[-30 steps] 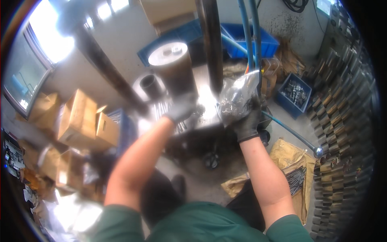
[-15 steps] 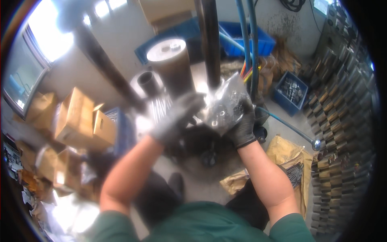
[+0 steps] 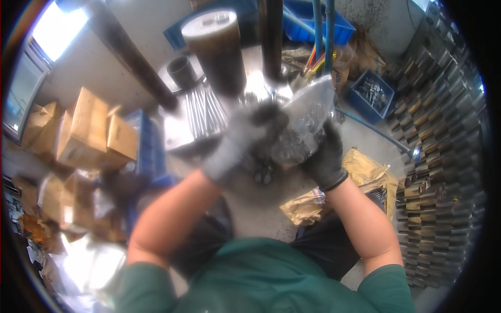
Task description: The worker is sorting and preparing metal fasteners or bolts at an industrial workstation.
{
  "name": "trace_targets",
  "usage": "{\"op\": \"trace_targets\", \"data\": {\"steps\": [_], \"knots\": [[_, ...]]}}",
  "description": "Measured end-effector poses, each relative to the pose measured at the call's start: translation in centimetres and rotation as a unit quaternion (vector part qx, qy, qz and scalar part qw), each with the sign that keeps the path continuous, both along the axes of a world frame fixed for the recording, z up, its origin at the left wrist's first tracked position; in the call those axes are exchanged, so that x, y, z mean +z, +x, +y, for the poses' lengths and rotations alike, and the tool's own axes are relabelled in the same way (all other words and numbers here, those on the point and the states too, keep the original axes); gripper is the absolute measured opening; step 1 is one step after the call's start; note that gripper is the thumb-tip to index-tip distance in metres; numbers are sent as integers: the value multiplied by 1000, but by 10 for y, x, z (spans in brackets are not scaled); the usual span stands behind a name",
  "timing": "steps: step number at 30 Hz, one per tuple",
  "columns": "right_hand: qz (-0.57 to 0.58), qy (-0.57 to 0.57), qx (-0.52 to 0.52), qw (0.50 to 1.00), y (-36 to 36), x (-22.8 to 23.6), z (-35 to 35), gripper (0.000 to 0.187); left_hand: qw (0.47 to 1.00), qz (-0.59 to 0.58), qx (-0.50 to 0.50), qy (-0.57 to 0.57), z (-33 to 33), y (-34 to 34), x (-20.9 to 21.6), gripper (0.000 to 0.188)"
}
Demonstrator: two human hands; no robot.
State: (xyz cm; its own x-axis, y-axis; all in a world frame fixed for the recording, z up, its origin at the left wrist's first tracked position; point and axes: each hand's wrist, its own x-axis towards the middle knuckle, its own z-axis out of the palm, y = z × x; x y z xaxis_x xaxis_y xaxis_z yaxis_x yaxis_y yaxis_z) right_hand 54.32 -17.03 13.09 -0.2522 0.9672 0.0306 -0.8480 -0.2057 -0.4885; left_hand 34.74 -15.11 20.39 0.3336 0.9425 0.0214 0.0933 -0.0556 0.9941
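Note:
A clear plastic bag (image 3: 305,122) with small, shiny dark pieces in it is held up in front of me. My right hand (image 3: 326,156), in a dark glove, is closed round the bag's right side. My left hand (image 3: 250,130), in a grey glove with dark fingertips, is at the bag's left edge. Motion smears its fingers, so their grip is unclear. Beyond the left hand, several slim metal rods (image 3: 204,112) lie side by side on a metal work surface (image 3: 175,121). What the pieces in the bag are is too blurred to tell.
A thick upright cylinder (image 3: 216,60) and a short tube (image 3: 181,72) stand on the surface, near a dark post (image 3: 271,41). Cardboard boxes (image 3: 86,133) and a blue crate (image 3: 148,141) are left. Blue bins (image 3: 371,95), brown sacks (image 3: 360,169) and stacked metal pieces (image 3: 438,172) are right.
The surroundings sit higher in the picture as the view has tilted down. The bag stays in my right hand, and my left hand has moved a little toward it.

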Motion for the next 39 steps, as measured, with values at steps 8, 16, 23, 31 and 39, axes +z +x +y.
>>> {"op": "trace_targets", "data": {"steps": [8, 16, 23, 31, 39], "knots": [[-53, -47, -14, 997, 42, -15, -28, 82, 988, 41, -67, 131, -25, 7, -5, 14], [-251, -145, -137, 947, 95, -16, -44, 46, 969, 232, -76, 18, -52, -23, -178, 23], [-469, 30, 30, 882, 74, 35, -60, 31, 929, 352, 29, -105, -60, -89, -318, 26], [-793, 398, 136, 440, 62, 23, -54, 38, 842, 539, -7, 34, -23, -173, -427, 43], [-801, 394, 177, 414, 63, 17, -49, 33, 853, 519, -58, 17, 5, -150, -412, 45]]}}
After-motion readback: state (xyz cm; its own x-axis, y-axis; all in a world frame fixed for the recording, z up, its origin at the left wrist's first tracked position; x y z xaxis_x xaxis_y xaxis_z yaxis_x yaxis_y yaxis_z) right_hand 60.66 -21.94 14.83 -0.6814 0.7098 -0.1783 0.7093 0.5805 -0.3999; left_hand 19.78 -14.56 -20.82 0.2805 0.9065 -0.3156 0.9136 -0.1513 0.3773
